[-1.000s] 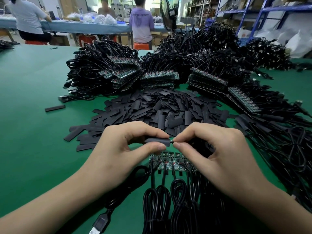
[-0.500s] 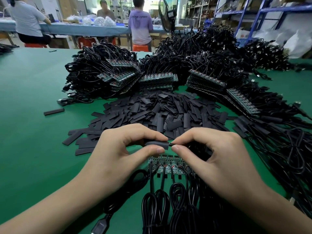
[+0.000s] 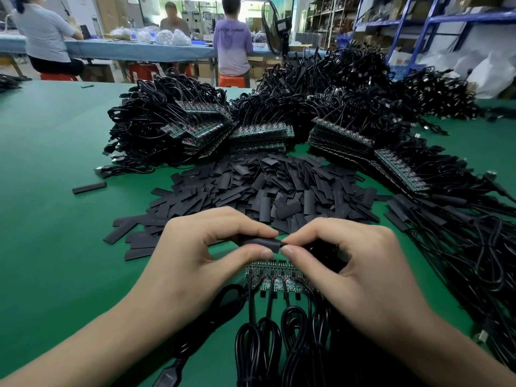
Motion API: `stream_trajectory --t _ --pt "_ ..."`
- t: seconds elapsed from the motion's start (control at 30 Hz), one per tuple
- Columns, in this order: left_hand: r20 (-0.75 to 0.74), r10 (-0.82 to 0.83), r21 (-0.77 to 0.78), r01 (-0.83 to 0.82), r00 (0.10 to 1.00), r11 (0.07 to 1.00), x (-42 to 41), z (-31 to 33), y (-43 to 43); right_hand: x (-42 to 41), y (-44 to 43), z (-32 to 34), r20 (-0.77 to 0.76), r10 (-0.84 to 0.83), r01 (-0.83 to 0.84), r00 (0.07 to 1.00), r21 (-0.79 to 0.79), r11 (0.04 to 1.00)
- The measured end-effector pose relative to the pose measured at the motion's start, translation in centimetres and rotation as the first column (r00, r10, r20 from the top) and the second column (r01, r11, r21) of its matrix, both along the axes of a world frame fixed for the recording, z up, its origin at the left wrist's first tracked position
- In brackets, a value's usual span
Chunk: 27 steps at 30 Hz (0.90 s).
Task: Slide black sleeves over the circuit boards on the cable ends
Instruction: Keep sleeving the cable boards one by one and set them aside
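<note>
Right grip (image 3: 357, 275) has closed the gap and now touches the right end of the flattened black tube sleeve (image 3: 262, 243), centre frame. It pinches the black cable end (image 3: 315, 245). Left grip (image 3: 195, 263) pinches the sleeve. Sleeve axis runs left-right, board hidden.

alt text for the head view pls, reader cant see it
Two hands hold a black sleeve above a green table: the left hand pinches it, the right hand pinches at its end. A row of circuit boards on coiled cables lies beneath them, with a pile of loose sleeves and stacked cable bundles beyond.
</note>
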<state>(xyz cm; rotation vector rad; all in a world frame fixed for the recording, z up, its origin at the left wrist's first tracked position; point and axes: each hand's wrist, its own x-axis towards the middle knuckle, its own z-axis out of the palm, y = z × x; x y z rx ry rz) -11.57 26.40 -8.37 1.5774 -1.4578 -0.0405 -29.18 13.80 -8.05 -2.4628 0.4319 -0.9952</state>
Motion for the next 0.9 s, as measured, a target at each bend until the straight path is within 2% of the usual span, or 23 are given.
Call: stream_trajectory --t 0.13,0.3,0.4,0.63,0.83,0.9 --pt "-0.22 0.088 -0.068 -0.105 0.972 0.992 -0.08 -0.13 0.0 0.08 0.26 -0.13 0.013 -0.005 0.003 1.0 0.144 0.99" --pt "-0.327 0.134 -0.067 -0.164 0.935 0.984 -0.26 -0.38 -0.18 0.11 0.23 -0.34 -0.032 0.035 -0.024 0.999 0.299 0.954" --pt "-0.32 0.121 -0.06 -0.147 0.94 0.987 -0.34 -0.3 -0.17 0.11 0.19 -0.13 -0.051 0.095 -0.07 0.994 0.362 0.93" --pt "-0.134 0.116 -0.039 -0.122 0.984 0.992 -0.4 -0.03 -0.05 0.13 0.19 0.24 -0.041 0.187 -0.153 0.982 0.415 0.897" --pt "-0.14 0.093 -0.036 -0.099 0.986 0.994 -0.39 -0.36 -0.04 0.03 0.13 0.0 -0.034 0.167 -0.144 0.985 0.356 0.923" --pt "-0.183 0.069 -0.031 -0.076 0.981 0.997 -0.36 -0.41 -0.04 0.04 0.24 0.03 -0.023 0.161 -0.144 0.987 0.34 0.929"
